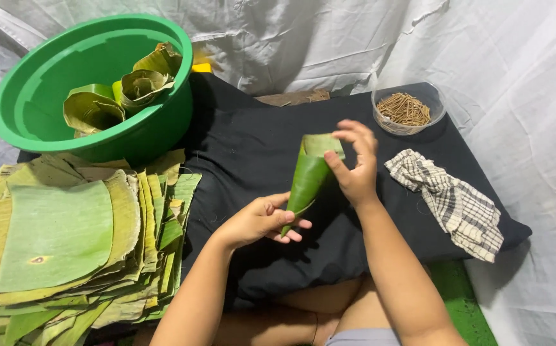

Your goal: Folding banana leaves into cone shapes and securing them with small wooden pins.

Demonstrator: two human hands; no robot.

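I see both hands on one leaf cone [308, 180], held over the black cushion [252, 160], near its middle. Left hand [260, 221] pinches the cone's pointed bottom tip, fingers curled shut around it. Right hand [354, 165] grips the wide open top, thumb on the near side, fingers arched over the rim. Green basin [28, 109] sits at the cushion's far left corner, holds several finished leaf cones [121, 93]. Clear bowl [408, 109] at the cushion's far right corner holds thin brown sticks [404, 107]. Checked cloth [447, 202] lies on the cushion's right edge. Stack of flat leaves [66, 237] just left of the cushion.
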